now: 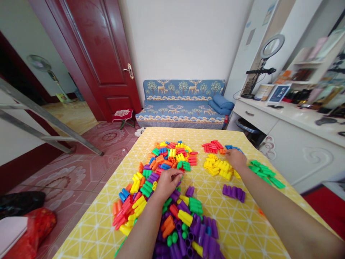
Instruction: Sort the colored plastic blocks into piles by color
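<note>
My left hand (168, 182) is over a mixed pile of colored plastic tube-shaped pieces (159, 162). Its thumb and fingers are curled together, and what they hold, if anything, is hidden. At the right, my right hand (236, 158) pinches a small orange plastic piece (222, 151) at its fingertips. Around that hand lie a red group (212, 146), a yellow group (219, 166) and some blue pieces (232, 147), partly covered by the hand. A green group (265, 173) is right of my wrist, and a purple row (234, 192) lies nearer me.
A yellow patterned cloth (107, 237) covers the table. Purple pieces (210, 244) crowd the near edge. Beyond stands a blue sofa (183, 108); a white dresser (302, 126) is at the right. A metal ladder (48, 136) and a red stool (123, 115) are at the left.
</note>
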Available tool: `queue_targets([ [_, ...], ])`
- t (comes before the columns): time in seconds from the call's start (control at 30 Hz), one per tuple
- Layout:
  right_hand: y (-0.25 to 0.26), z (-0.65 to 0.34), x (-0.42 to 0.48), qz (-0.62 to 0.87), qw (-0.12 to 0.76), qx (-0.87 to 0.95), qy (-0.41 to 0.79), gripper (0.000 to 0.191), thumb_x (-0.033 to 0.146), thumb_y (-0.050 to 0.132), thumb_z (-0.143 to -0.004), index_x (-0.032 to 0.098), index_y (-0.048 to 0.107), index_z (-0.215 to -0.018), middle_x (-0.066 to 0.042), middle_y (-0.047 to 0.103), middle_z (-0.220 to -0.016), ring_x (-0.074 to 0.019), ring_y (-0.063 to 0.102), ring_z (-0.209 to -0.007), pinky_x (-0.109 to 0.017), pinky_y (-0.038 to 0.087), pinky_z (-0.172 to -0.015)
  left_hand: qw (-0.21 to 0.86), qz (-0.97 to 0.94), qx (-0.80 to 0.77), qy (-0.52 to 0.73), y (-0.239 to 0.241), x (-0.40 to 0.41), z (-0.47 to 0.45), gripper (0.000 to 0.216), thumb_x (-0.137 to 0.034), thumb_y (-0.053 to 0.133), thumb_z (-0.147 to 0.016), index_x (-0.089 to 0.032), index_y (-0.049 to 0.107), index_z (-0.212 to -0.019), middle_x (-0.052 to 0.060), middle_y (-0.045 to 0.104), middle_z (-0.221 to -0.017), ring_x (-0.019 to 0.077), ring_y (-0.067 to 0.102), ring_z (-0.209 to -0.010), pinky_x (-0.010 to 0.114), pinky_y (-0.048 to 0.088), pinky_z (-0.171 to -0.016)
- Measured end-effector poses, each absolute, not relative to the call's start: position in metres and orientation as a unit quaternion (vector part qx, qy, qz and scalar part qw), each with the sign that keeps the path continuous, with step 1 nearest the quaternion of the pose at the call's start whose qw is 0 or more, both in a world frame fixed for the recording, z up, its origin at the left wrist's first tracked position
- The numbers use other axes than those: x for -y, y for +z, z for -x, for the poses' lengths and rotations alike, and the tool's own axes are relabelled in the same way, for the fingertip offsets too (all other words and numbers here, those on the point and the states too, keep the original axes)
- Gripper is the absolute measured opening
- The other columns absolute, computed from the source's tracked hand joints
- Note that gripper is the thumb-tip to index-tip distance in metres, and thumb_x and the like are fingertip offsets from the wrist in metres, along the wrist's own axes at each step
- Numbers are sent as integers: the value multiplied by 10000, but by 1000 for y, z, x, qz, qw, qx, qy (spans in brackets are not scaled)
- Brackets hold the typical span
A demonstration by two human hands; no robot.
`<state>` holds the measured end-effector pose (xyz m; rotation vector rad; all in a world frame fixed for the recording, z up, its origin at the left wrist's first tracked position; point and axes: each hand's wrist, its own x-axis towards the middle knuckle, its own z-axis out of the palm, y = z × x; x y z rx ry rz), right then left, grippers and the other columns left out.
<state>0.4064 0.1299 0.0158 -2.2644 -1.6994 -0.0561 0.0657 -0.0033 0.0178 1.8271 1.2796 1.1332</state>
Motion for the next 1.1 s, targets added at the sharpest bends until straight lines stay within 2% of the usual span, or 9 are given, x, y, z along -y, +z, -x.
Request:
queue_targets([
  [0.13, 20, -406, -134, 787, 227, 574, -15, 305, 192, 530, -768, 182, 732, -996, -114, 715, -1008, -243, 659, -889, -311, 494, -749, 285, -666, -512, 461, 16, 1, -63, 181, -258, 565, -833, -180, 724, -871, 42, 736, -818, 182, 655, -713, 271, 493, -663],
  [0.27, 26, -385, -130, 739, 308, 599, -8, 342, 194, 481, -780, 121, 706, -1027, -136, 702, -1027, -236, 650, -888, -336, 494, -797, 239, -569, -567, 545, 11, -4, -57, 239, -307, 540, -855, -168, 702, -964, 64, 737, -884, 200, 676, -787, 299, 525, -710],
  [0.47, 17, -323, -101, 605, 372, 702, 38, 272, 235, 491, -802, 194, 701, -971, -59, 699, -1021, -174, 647, -880, -307, 493, -831, 206, -550, -585, 559, 11, -6, -52, 229, -256, 529, -842, -186, 708, -965, 58, 731, -950, 205, 674, -852, 302, 537, -731],
  [0.6, 16, -319, -99, 601, 360, 712, 42, 243, 223, 520, -793, 205, 696, -960, -41, 692, -1040, -167, 639, -923, -294, 479, -866, 188, -582, -579, 540, 13, -5, -52, 204, -197, 528, -832, -192, 716, -913, 56, 724, -928, 200, 664, -852, 312, 529, -757],
  [0.77, 28, -366, -124, 696, 303, 651, 13, 274, 177, 512, -780, 145, 705, -973, -126, 679, -1073, -245, 612, -1022, -344, 446, -906, 156, -656, -551, 491, 11, -7, -53, 218, -127, 544, -811, -193, 715, -929, 69, 708, -981, 211, 641, -943, 351, 507, -857],
  [0.97, 21, -403, -141, 758, 215, 615, 45, 272, 149, 588, -713, 146, 710, -956, -151, 707, -968, -287, 645, -952, -356, 459, -835, 143, -706, -555, 416, 7, -7, -55, 331, -123, 550, -811, -224, 693, -1091, 77, 663, -1172, 245, 577, -1118, 417, 441, -992],
  [1.1, 12, -403, -141, 750, 216, 621, 72, 243, 165, 617, -693, 153, 709, -918, -156, 705, -984, -307, 644, -967, -390, 458, -850, 142, -737, -560, 350, 7, -3, -57, 427, -127, 579, -788, -225, 642, -1199, 82, 541, -1360, 276, 483, -1248, 447, 373, -1063],
])
